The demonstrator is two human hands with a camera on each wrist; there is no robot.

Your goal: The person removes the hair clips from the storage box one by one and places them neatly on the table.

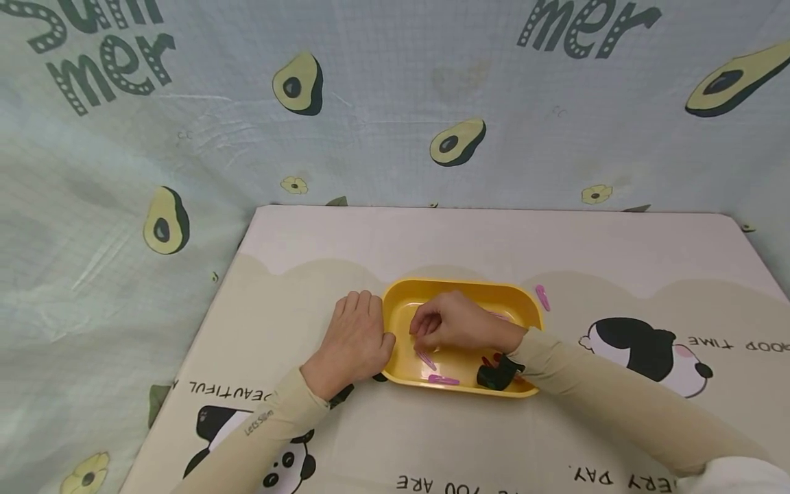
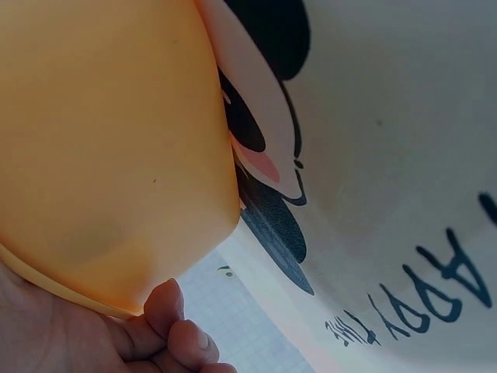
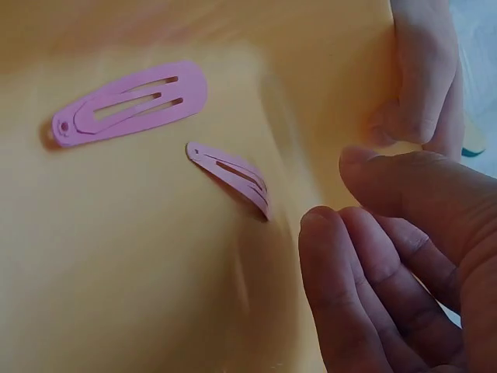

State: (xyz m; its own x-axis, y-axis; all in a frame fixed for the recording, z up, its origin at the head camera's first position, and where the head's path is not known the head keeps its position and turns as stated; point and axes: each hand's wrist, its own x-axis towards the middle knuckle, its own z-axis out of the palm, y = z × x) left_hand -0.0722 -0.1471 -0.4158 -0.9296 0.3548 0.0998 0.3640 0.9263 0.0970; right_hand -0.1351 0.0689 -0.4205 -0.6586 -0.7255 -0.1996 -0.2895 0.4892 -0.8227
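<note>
My left hand [image 1: 358,336] grips the left end of a yellow plastic tray [image 1: 401,291]; its bent fingers [image 2: 190,342] show by the rim in the left wrist view. Inside the tray hovers my right hand [image 1: 459,322], thumb and fingers loosely bent and apart, with nothing seen between them. Just beside its fingertips lies a pink snap hair clip [image 3: 233,175], tilted against the tray's curved edge. A second pink hair clip [image 3: 140,101] lies flat on the tray floor. Another pink clip [image 1: 498,315] shows partly behind the right wrist.
Outside the tray's far right corner lies one more pink hair clip [image 1: 542,298]. A dark green item [image 1: 494,376] and small red pieces [image 1: 487,361] sit in the tray's near right corner, partly under the right sleeve. A printed cloth [image 1: 395,240] covers the table.
</note>
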